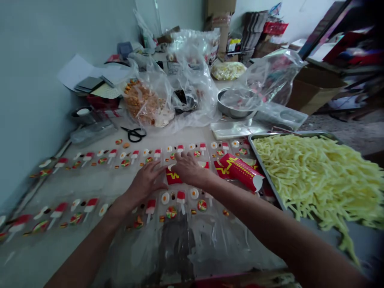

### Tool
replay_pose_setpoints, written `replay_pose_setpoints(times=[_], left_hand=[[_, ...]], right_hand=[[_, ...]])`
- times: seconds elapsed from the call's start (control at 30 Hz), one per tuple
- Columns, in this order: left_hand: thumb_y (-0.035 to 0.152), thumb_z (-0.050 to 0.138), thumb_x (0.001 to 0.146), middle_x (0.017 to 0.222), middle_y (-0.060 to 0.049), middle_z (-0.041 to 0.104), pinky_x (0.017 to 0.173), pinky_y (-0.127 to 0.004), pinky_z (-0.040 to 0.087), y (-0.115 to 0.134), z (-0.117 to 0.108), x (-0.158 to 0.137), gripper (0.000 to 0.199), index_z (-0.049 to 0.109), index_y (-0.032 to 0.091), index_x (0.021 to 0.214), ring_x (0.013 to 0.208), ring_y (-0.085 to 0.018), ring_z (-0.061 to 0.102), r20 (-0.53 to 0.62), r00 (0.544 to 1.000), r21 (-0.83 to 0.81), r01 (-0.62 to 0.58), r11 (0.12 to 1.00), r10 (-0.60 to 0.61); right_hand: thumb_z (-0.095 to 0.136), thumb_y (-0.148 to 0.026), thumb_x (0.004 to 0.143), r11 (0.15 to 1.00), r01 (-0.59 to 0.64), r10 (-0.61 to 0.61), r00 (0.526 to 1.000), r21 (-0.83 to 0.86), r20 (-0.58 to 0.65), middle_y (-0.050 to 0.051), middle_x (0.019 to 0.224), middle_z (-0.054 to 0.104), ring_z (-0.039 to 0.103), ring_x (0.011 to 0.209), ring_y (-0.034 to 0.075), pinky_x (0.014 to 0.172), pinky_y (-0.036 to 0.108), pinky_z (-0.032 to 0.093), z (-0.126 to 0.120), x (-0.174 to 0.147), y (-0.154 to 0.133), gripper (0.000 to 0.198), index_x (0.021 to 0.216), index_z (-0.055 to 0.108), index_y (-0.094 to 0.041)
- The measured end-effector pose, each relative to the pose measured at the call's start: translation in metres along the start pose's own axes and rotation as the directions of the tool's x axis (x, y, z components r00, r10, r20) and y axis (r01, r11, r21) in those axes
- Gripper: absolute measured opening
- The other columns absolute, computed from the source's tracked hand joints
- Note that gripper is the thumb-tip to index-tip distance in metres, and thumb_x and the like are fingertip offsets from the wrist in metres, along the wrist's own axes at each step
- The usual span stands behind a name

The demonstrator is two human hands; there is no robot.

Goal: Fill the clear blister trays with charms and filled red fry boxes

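My left hand [149, 178] is open, fingers spread, just left of a flat red fries carton [173, 176] with a yellow zigzag. Over that carton lies my right hand [189, 167], its fingers bent down at the far edge and the fingertips partly hidden. A red carton [242, 172], popped into shape, rests on its side to the right, on top of another flat red carton [221, 170]. Around both hands run two rows of clear plastic packs [180, 202], holding small red-and-white popsicle shapes, fried-egg shapes and round pizza-like pieces.
At right, a metal tray [271, 188] is heaped with pale yellow fry-like strips [324, 180]. Black scissors [135, 135] lie behind the packs. Farther back are a bag of orange-brown pieces [144, 102], a metal bowl [232, 110] and a cardboard box [315, 90]. A wall borders the left.
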State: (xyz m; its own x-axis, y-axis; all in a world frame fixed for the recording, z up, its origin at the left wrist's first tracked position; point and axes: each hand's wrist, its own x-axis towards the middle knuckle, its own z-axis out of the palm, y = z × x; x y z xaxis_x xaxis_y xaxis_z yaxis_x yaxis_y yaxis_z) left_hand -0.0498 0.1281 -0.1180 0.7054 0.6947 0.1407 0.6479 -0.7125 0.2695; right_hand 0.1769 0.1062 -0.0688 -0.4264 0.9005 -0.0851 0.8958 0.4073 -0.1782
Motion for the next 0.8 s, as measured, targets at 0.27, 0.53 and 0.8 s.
replay_pose_setpoints(times=[0.27, 0.53, 0.8], left_hand=[[0.064, 0.06, 0.087, 0.141, -0.013, 0.058, 0.11, -0.051, 0.042, -0.002, -0.019, 0.006, 0.06, 0.061, 0.026, 0.133, 0.131, -0.033, 0.053, 0.023, 1.0, 0.027, -0.017, 0.999, 0.016], [0.056, 0.071, 0.082, 0.131, -0.01, 0.065, 0.107, -0.044, 0.045, 0.134, -0.003, 0.112, 0.06, 0.061, 0.022, 0.131, 0.121, -0.027, 0.059, -0.046, 0.91, -0.117, -0.414, 0.903, 0.411], [0.029, 0.073, 0.071, 0.122, -0.009, 0.068, 0.104, -0.044, 0.042, 0.247, 0.056, 0.214, 0.052, 0.064, 0.021, 0.121, 0.114, -0.029, 0.061, 0.168, 0.657, -0.167, -0.715, 0.679, 0.734]], right_hand=[[0.055, -0.017, 0.096, 0.994, -0.075, 0.091, 0.973, 0.08, -0.214, 0.006, 0.101, 0.069, 0.063, 0.092, 0.021, 0.085, 0.036, 0.041, -0.002, -0.053, 0.004, 0.018, 0.102, 0.071, -0.021], [0.055, -0.034, 0.098, 0.556, -0.798, 0.795, 0.43, 0.232, -0.427, 0.011, 0.094, 0.069, 0.057, 0.094, 0.026, 0.081, 0.036, 0.038, -0.002, -0.227, 0.056, 0.028, 0.087, 0.077, -0.02], [0.063, -0.02, 0.084, 0.486, -0.628, 0.869, 0.426, 0.608, -0.254, -0.001, 0.069, 0.07, 0.058, 0.069, 0.015, 0.063, 0.028, 0.03, 0.011, -0.21, 0.083, 0.017, 0.074, 0.076, -0.023]])
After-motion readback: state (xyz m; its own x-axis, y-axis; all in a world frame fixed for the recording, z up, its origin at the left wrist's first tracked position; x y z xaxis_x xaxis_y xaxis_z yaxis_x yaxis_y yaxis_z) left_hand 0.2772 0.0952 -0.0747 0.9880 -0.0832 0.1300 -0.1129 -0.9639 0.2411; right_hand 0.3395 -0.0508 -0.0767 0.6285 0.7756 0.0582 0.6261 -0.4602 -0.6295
